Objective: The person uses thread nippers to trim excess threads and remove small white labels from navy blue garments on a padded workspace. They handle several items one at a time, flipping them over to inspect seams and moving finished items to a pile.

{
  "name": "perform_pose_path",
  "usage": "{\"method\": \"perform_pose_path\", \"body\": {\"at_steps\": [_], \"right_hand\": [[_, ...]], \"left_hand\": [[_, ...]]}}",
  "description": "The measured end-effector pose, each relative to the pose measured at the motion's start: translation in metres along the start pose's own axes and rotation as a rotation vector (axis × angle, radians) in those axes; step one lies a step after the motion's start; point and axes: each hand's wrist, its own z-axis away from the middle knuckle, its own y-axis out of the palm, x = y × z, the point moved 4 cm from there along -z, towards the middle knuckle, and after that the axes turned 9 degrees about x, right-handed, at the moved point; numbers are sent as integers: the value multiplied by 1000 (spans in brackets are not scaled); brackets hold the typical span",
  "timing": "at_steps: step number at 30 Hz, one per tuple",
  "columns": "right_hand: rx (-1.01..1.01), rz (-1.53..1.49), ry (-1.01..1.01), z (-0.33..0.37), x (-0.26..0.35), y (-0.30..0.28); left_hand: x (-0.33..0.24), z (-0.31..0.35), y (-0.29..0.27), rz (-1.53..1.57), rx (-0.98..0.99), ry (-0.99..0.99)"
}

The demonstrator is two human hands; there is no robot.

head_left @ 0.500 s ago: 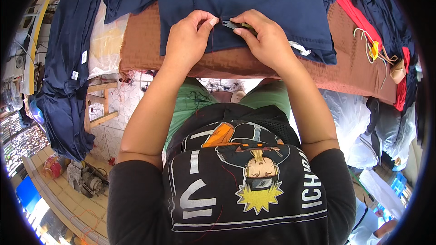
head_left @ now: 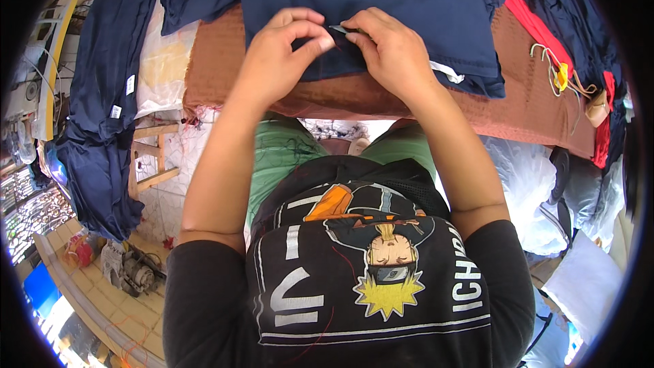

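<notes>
A dark navy garment [head_left: 422, 0] lies over the brown-covered table in front of me, and both hands rest close to its near hem. Between the curled fingers of my right hand [head_left: 390, 44] is a pair of thread snips [head_left: 338, 28]; only the small metal blades show, pointing left against the cloth, and the handles are hidden by the hand. Just left of the blades, my left hand [head_left: 289, 51] has thumb and index finger pinched together, other fingers raised and bent. A faint red thread [head_left: 338, 44] shows at that pinch.
Brown cloth [head_left: 218, 61] covers the table. More navy garments [head_left: 109, 48] hang at the left. Red fabric [head_left: 531, 20] and cords lie at the right. Clear plastic bags [head_left: 521, 177] stand below right; a motor [head_left: 129, 269] sits on the lower left floor, by a wooden frame [head_left: 160, 157].
My left hand has shifted a little, its upper fingers lifting. My right hand has moved slightly left and up with the snips. The long hanging part of the red thread no longer shows.
</notes>
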Motion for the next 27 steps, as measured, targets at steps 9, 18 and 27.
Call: {"method": "perform_pose_path", "body": {"at_steps": [9, 18, 27], "right_hand": [[-58, -176, 55, 2, 1, -22], [159, -456, 149, 15, 8, 24], [172, -406, 131, 15, 10, 24]], "left_hand": [[-56, 35, -67, -43, 140, 138], [5, 39, 0, -437, -139, -27], [0, 34, -8, -421, -82, -149]]}}
